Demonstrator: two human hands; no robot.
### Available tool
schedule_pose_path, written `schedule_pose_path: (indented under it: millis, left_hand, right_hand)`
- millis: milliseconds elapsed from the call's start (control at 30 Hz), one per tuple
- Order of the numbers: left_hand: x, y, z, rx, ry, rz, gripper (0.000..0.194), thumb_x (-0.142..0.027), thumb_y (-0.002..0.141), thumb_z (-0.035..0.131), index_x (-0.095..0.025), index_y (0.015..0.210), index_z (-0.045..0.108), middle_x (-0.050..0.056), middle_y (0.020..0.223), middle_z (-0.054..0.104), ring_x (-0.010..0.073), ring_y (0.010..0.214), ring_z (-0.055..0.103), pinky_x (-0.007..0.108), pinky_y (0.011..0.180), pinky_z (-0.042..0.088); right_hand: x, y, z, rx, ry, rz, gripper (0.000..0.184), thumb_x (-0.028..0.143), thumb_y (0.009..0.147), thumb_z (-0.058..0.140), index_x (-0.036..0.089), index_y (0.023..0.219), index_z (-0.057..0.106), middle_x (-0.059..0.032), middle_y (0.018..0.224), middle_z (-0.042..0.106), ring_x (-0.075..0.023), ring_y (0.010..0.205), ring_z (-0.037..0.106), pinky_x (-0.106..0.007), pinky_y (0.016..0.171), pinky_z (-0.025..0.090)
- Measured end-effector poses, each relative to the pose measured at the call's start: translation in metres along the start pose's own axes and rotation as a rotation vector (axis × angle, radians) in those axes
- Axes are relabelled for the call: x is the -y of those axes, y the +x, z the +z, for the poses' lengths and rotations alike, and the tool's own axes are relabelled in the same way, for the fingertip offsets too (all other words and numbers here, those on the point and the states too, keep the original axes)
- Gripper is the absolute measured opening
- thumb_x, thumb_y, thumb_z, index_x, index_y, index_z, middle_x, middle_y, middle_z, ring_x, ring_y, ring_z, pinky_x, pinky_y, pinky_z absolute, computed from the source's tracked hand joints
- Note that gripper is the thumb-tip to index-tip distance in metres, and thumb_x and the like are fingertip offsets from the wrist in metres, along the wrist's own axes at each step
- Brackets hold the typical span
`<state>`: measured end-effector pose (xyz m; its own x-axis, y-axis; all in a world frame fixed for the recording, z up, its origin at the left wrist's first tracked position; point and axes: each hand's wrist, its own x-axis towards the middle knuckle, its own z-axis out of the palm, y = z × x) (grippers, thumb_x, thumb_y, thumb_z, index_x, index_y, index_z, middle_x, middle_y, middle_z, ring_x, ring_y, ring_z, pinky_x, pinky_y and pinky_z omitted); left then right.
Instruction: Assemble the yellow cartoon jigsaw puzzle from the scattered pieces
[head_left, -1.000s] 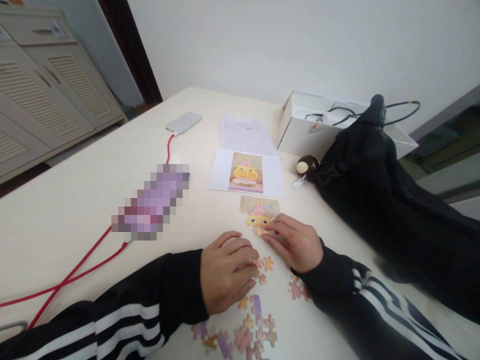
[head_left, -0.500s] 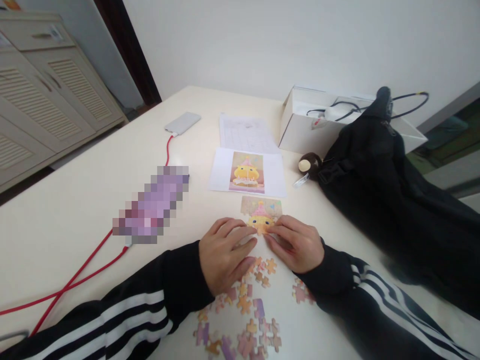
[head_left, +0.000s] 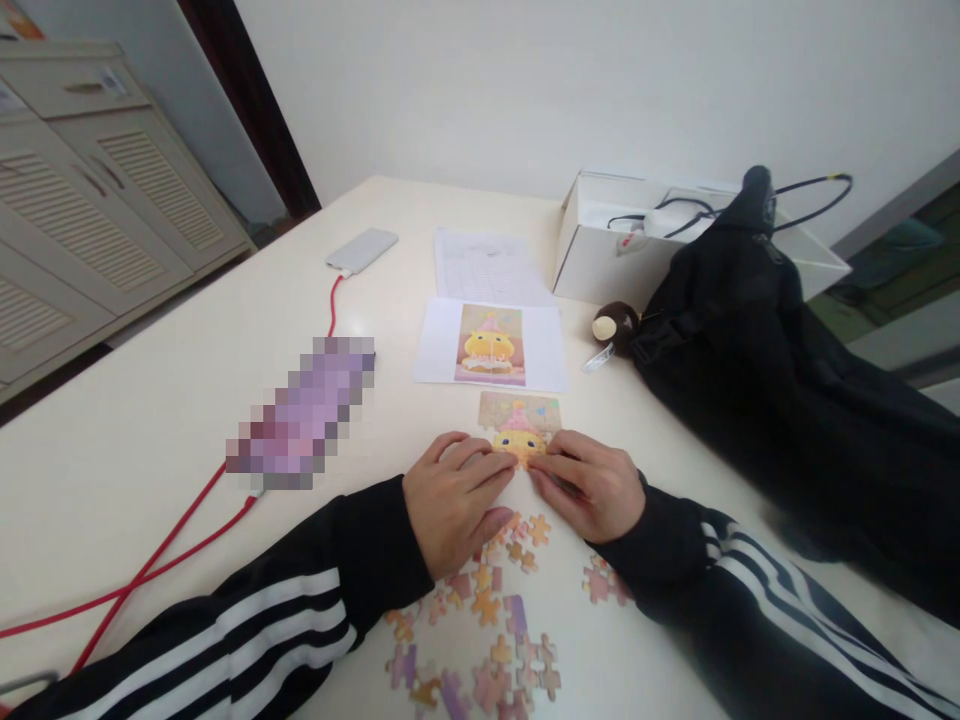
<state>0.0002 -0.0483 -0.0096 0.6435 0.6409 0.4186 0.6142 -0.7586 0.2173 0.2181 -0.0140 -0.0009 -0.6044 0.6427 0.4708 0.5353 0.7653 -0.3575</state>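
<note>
1. Jigsaw puzzle [head_left: 519, 412], partly assembled, lies on the pale table [head_left: 187, 400] in front of the person, between the printed picture sheet [head_left: 491, 345] and the two hands; its upper part shows a yellow face under a pink hat.
2. The left hand [head_left: 457, 500] is palm down, fingers loosely bent and side by side, fingertips at the puzzle's lower edge. Its thumb stands clearly apart from them, so the hand is partly open, with no piece visible in its grasp.
3. The right hand [head_left: 596, 490] has curled fingers, index fingertip and thumb tip close together at the lower right edge. Whether they pinch a piece, I cannot tell.
4. Loose puzzle pieces [head_left: 485, 605], orange, pink and purple, are scattered below the hands; a small pink cluster [head_left: 598, 580] lies beside the right sleeve.
5. Beyond the picture sheet lies another paper [head_left: 487, 265]. To the left are a blurred purple object [head_left: 307, 410], a grey slab [head_left: 363, 250] and red cables [head_left: 180, 535].
6. At right, a black bag [head_left: 750, 330] lies against an open white box [head_left: 611, 262] holding dark cords.
7. A louvred cabinet [head_left: 150, 200] stands beyond the table, left of a white wall [head_left: 525, 80].
</note>
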Motion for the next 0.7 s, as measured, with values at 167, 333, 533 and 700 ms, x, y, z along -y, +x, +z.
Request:
schedule_pose_path:
  millis: [167,333,533,700]
  left_hand:
    - [0.001,-0.001,-0.001,-0.041,0.001,-0.02,0.03,-0.026,0.093,0.041,-0.01,0.115,0.056,0.007,0.127,0.053,0.0224,0.108,0.043,0.041,0.092,0.035]
    - [0.001,-0.002,-0.001,-0.019,0.003,-0.009,0.03,-0.025,0.093,0.039,-0.012,0.114,0.056,0.006,0.121,0.054,0.024,0.104,0.043,0.044,0.09,0.036]
    - [0.002,-0.002,0.0,-0.009,-0.01,-0.038,0.031,-0.025,0.092,0.041,-0.013,0.116,0.056,0.009,0.121,0.052,0.0253,0.106,0.043,0.045,0.09,0.035]
    - [0.002,-0.006,-0.005,-0.09,-0.081,-0.037,0.023,-0.019,0.086,0.046,-0.014,0.104,0.06,0.009,0.105,0.053,0.0221,0.092,0.045,0.04,0.079,0.035]
  right_hand:
    - [-0.003,0.002,-0.003,-0.106,0.184,0.099,0.015,0.016,0.086,0.053,0.016,0.086,0.068,-0.004,0.071,0.063,-0.0117,0.061,0.058,-0.021,0.055,0.047]
    - [-0.006,0.0,-0.001,-0.054,0.143,-0.001,0.022,0.011,0.081,0.049,0.016,0.085,0.071,-0.005,0.074,0.064,-0.0111,0.057,0.057,-0.021,0.051,0.046]
    - [-0.005,-0.003,0.0,-0.019,0.086,-0.016,0.024,0.012,0.081,0.048,0.017,0.091,0.069,-0.0061,0.08,0.066,-0.0137,0.067,0.062,-0.023,0.059,0.05]
    - [0.005,-0.003,-0.011,0.117,0.217,-0.066,0.017,0.019,0.082,0.057,0.018,0.095,0.067,-0.0065,0.087,0.064,-0.0146,0.075,0.06,-0.024,0.065,0.05]
